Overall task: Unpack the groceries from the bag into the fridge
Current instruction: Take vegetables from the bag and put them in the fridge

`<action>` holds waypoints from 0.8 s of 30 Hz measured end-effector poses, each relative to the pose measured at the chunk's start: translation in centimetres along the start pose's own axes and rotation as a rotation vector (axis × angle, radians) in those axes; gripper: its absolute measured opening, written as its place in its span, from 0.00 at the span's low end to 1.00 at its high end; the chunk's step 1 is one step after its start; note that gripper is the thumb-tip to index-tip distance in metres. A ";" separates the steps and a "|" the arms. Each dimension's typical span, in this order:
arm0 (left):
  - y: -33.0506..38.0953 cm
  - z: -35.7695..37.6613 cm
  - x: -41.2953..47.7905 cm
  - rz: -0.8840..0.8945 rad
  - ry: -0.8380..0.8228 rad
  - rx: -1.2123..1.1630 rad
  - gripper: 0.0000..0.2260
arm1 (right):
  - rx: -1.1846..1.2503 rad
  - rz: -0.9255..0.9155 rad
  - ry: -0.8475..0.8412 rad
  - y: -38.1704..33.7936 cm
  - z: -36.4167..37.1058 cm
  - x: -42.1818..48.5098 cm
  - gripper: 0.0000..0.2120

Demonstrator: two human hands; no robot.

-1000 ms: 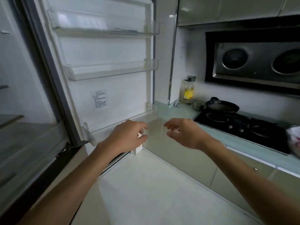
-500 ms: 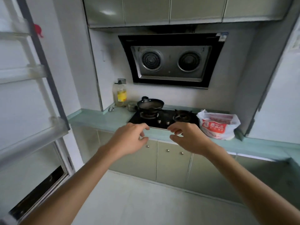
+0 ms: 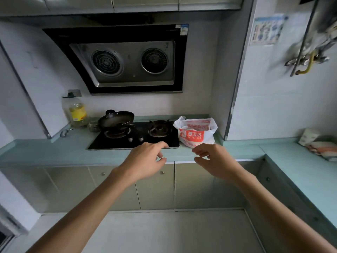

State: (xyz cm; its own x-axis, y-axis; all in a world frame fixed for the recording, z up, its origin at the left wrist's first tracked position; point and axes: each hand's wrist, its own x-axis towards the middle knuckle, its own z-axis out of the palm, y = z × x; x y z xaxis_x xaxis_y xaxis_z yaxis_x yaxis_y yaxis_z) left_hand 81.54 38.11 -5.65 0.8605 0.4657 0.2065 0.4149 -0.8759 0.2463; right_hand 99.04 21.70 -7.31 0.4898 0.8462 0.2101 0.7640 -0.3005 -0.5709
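Bag contents hard to read: the white plastic grocery bag point(image 3: 196, 133) with a red printed logo stands open-topped, red-and-white packs show inside, but what they are cannot be told. It sits on the teal countertop point(image 3: 54, 152) just right of the black gas hob point(image 3: 135, 141), near the wall corner. Blurred pipes and a valve point(image 3: 306, 61) at top right; smeared bundle on the right counter point(image 3: 321, 145), maybe cloth and a box, cannot tell. Small dark jar point(image 3: 94, 125) beside the pan is unclear. Both forearms cut off by the bottom edge. Left hand point(image 3: 145, 159) and right hand point(image 3: 213, 161) are raised in front of the counter edge, apart from each other, fingers loosely curled, holding nothing, not touching the bag; the right hand is nearer to it. Black frying pan point(image 3: 116, 119) on the left burner, right burner bare. Oil bottle point(image 3: 76, 112) stands by the wall left of the hob. Range hood point(image 3: 127, 64) with two round grilles above. Pale cabinet doors point(image 3: 156, 189) with small knobs below the counter, light floor point(image 3: 164, 232), counter turns along the right wall. Poster point(image 3: 268, 30) on the right wall, print unreadable.
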 end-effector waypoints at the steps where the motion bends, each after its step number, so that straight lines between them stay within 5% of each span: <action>1: 0.2 0.6 1.2 0.012 -0.007 -0.003 0.17 | 0.002 0.023 0.002 1.1 -0.1 0.5 0.16; 24: -7.3 11.7 34.1 0.135 -0.188 -0.113 0.13 | -0.094 0.250 -0.009 18.2 -0.4 27.2 0.14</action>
State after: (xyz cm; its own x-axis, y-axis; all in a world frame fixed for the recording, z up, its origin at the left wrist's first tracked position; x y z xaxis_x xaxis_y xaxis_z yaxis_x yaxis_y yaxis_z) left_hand 111.30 58.88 -11.48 0.9501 0.3044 0.0679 0.2657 -0.9041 0.3348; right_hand 126.43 39.08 -11.62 0.6645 0.7445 0.0645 0.6558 -0.5397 -0.5279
